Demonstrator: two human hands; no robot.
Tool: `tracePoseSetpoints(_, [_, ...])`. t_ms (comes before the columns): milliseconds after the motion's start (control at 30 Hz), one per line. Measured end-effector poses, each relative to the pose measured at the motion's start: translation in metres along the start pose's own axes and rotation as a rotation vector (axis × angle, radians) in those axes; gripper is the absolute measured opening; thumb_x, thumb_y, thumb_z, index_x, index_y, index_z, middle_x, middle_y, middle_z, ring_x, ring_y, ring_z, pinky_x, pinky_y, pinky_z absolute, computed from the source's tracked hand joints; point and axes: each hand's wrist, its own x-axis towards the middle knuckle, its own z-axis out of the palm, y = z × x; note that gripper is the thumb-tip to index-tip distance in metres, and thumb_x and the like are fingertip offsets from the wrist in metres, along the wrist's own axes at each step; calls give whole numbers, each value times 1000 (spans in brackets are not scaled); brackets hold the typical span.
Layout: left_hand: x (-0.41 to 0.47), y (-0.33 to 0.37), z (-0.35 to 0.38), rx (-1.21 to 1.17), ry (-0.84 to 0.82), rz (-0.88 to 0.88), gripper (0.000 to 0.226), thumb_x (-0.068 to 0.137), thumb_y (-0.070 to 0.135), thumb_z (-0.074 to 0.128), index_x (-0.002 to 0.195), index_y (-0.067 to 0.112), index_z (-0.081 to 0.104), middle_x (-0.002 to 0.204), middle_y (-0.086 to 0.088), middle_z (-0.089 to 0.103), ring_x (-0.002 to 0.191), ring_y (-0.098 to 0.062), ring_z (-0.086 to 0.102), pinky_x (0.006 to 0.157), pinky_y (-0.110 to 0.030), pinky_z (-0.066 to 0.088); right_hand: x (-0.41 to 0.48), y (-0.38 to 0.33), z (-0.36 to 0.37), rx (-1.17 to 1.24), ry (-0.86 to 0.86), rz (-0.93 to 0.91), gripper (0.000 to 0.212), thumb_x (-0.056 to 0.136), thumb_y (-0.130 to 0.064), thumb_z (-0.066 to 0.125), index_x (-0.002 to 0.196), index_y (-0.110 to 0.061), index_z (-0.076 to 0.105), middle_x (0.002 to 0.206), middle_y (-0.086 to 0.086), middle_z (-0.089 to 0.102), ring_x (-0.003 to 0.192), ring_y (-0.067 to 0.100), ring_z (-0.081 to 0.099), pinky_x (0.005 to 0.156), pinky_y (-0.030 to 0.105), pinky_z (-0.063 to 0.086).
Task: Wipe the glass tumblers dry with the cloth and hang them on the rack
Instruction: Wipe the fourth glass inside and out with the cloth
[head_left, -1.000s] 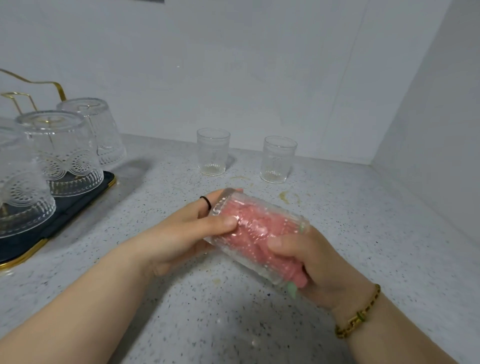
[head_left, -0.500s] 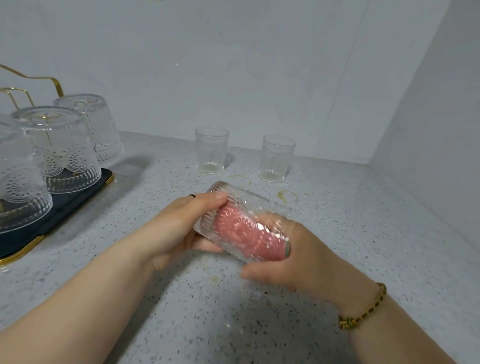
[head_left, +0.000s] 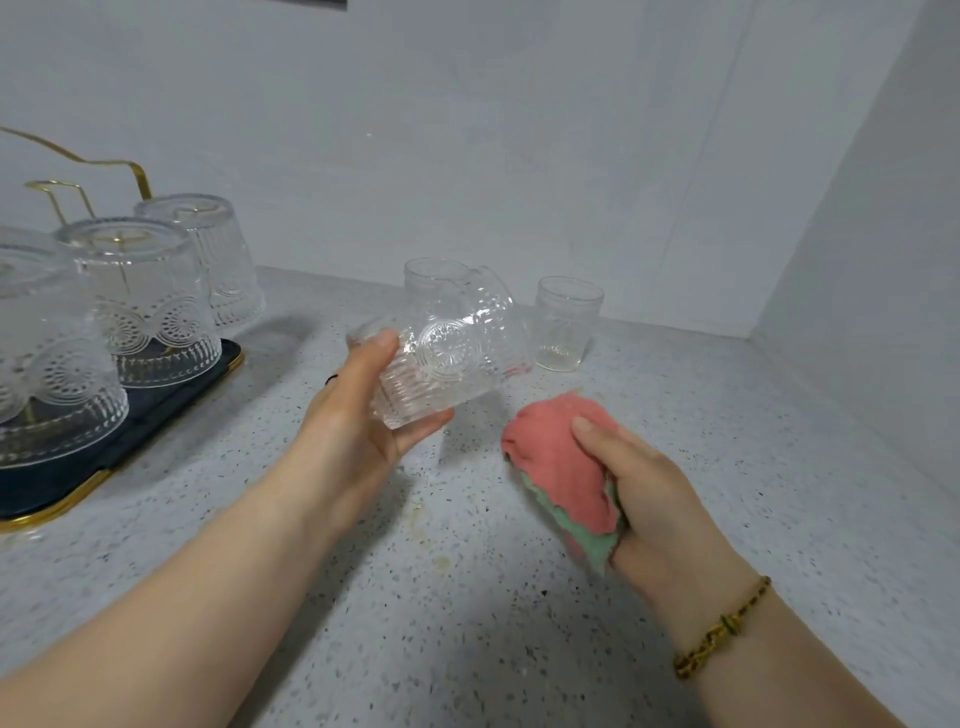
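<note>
My left hand (head_left: 358, 423) grips a patterned glass tumbler (head_left: 447, 358), tilted on its side above the counter with nothing inside it. Just to its right, my right hand (head_left: 649, 488) is closed around a bunched pink and green cloth (head_left: 566, 467), a short gap away from the glass. Two more tumblers stand upright at the back, one (head_left: 431, 283) partly hidden behind the held glass, the other (head_left: 566, 325) to the right. At the left, three tumblers hang upside down on the gold rack (head_left: 104, 171): near (head_left: 47, 358), middle (head_left: 145, 301), far (head_left: 218, 260).
The rack stands on a dark tray with a gold rim (head_left: 171, 405) at the counter's left edge. The speckled counter (head_left: 467, 597) ends at white walls behind and to the right, which meet in a corner (head_left: 753, 332).
The cloth has come out of the tumbler. My right hand drew it away to the right, and my left hand lifted the glass up and back.
</note>
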Motion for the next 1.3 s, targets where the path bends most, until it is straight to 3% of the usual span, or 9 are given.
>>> tracePoseSetpoints(133, [-1, -11, -1, 108, -98, -88, 32, 74, 25, 67, 102, 12, 57, 80, 3, 74, 73, -12, 70, 62, -24, 58, -2, 3, 4, 25, -101, -4, 44, 68, -16, 60, 111, -9, 57, 112, 20, 62, 92, 32, 62, 67, 35, 55])
tracePoseSetpoints(267, [-5, -15, 0, 371, -178, -150, 59, 64, 36, 73, 112, 5, 57, 90, -2, 73, 78, -11, 70, 67, -18, 55, -4, -3, 1, 65, -77, -132, 18, 83, -8, 52, 100, -10, 60, 87, 9, 68, 65, 17, 66, 52, 25, 54])
tracePoseSetpoints(433, [-11, -24, 2, 576, -241, -225, 35, 61, 32, 73, 93, 24, 61, 79, 16, 73, 76, 2, 68, 68, -8, 50, -6, -5, 0, -152, -87, -230, 19, 84, -12, 53, 101, -13, 60, 75, 1, 68, 60, 15, 62, 53, 31, 49])
tracePoseSetpoints(533, [-9, -24, 2, 532, -185, -220, 67, 47, 37, 84, 106, 17, 59, 99, 4, 72, 96, -15, 66, 92, -31, 47, -5, -3, 0, -97, -48, -241, 15, 86, -10, 51, 98, -14, 61, 84, 4, 67, 63, 10, 65, 53, 24, 53])
tracePoseSetpoints(700, [-10, -19, 5, 458, -101, -29, 98, 34, 48, 77, 120, 10, 51, 112, -8, 66, 105, -26, 62, 97, -44, 44, 3, 2, -1, 109, 20, -46, 26, 90, -12, 48, 115, -8, 54, 100, 15, 66, 82, 23, 65, 70, 33, 54])
tracePoseSetpoints(900, [-14, -31, 11, 503, -101, 108, 63, 36, 40, 74, 94, 23, 58, 81, 10, 73, 80, -2, 68, 67, -13, 51, -1, 19, 14, 262, -312, 62, 36, 94, -19, 35, 126, -13, 50, 117, 14, 63, 106, 26, 61, 92, 41, 48])
tracePoseSetpoints(1067, [-8, -30, 10, 574, -41, 139, 90, 40, 47, 73, 117, 6, 53, 108, -8, 68, 97, -19, 66, 85, -35, 54, -7, 18, 15, 275, -377, 150, 38, 85, -22, 41, 113, -3, 58, 109, 16, 66, 105, 27, 61, 94, 40, 47])
tracePoseSetpoints(1200, [-4, -23, 4, 588, 45, 146, 105, 32, 52, 75, 123, 8, 47, 112, -6, 65, 100, -20, 64, 89, -38, 51, -12, 10, 11, 162, -289, 163, 26, 84, -21, 45, 94, -4, 62, 82, 11, 73, 76, 21, 69, 70, 34, 56])
tracePoseSetpoints(1300, [-6, -21, 4, 622, 33, 145, 105, 32, 55, 76, 123, 12, 46, 113, -3, 64, 103, -17, 63, 90, -33, 50, -12, 0, 8, 234, -182, 105, 25, 89, -17, 43, 100, -1, 59, 86, 13, 72, 76, 23, 69, 60, 33, 55])
